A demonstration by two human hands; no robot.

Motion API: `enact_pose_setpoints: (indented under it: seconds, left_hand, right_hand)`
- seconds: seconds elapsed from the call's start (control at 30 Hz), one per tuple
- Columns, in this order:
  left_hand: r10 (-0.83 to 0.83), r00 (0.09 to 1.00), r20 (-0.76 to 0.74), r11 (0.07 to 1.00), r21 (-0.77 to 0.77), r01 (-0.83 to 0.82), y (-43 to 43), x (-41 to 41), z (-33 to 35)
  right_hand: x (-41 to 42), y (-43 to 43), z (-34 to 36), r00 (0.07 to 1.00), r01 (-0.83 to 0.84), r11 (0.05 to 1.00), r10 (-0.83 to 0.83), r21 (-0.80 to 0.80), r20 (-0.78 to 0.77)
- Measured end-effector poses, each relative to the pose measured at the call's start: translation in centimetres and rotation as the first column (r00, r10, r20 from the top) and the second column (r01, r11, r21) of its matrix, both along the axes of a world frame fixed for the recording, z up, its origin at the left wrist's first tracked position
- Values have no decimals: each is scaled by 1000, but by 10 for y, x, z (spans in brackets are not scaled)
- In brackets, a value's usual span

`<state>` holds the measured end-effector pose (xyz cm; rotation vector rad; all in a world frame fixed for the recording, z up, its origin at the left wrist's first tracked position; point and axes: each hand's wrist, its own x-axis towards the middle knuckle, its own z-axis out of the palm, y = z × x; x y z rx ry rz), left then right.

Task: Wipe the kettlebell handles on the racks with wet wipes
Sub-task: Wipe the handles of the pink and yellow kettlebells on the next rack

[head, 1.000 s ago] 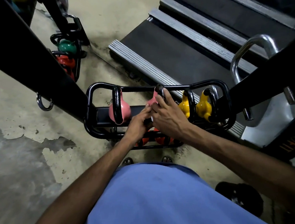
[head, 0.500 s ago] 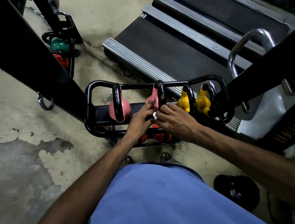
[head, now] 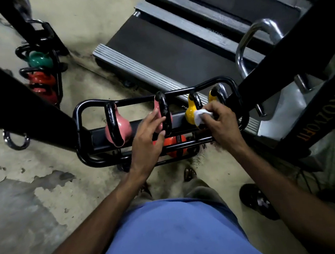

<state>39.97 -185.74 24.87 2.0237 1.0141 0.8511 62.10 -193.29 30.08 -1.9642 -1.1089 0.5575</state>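
The right hand [head: 222, 123] pinches a soft, limp wet wipe [head: 201, 117] against the yellow kettlebell [head: 190, 114] at three o'clock on the rack [head: 97, 137] — its rigid, likely slick handle [head: 197, 101] suits wrapping at the loop's top — while the left hand [head: 148, 137], fingers straight, touches the pink kettlebell [head: 163, 109] beside it.

Reaches forward and down with both bare arms, forearms converging from near left and near right toward the far middle. Holds the left grip [head: 149, 134] back-up, fingers long and slightly spread, thumb out to the right, wrist straight. Sets the right grip [head: 221, 122] to the right of it, not touching it, knuckles up, fingers and thumb curled round a bunched white wipe [head: 201, 116].
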Motion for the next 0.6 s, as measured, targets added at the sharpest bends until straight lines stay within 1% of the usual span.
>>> enact_pose_setpoints:
  seconds: [0.1, 0.17, 0.23, 0.3, 0.37, 0.43, 0.5, 0.6]
  left_hand:
    - [-58, 998, 33, 991, 121, 54, -8, 27, 15]
    - [-88, 995, 42, 987, 137, 82, -16, 51, 23]
    - [-86, 995, 47, 995, 51, 83, -25, 76, 24]
    - [-34, 999, 20, 996, -83, 35, -30, 100, 19]
    - [35, 999, -30, 975, -220, -41, -31, 121, 11]
    - [61, 996, -61, 935, -346, -78, -30, 134, 4]
    - [79, 992, -94, 904, -414, -111, -30, 145, -3]
    - [121, 978, -172, 869, -457, -188, -28, 157, -10]
  right_hand:
    - [37, 21, 7, 999, 16, 1000, -16, -11, 47]
    - [60, 40, 12, 997, -25, 999, 27, -30, 77]
    - [78, 57, 17, 984, -93, 993, 103, -69, 146]
    - [92, 74, 18, 956, -178, 973, 207, -148, 210]
    - [100, 92, 12, 919, -260, 935, 316, -240, 237]
    - [97, 109, 2, 889, -287, 901, 377, -325, 261]
    - [92, 122, -8, 837, -314, 847, 460, -429, 296]
    - [77, 136, -11, 711, -357, 738, 612, -573, 345]
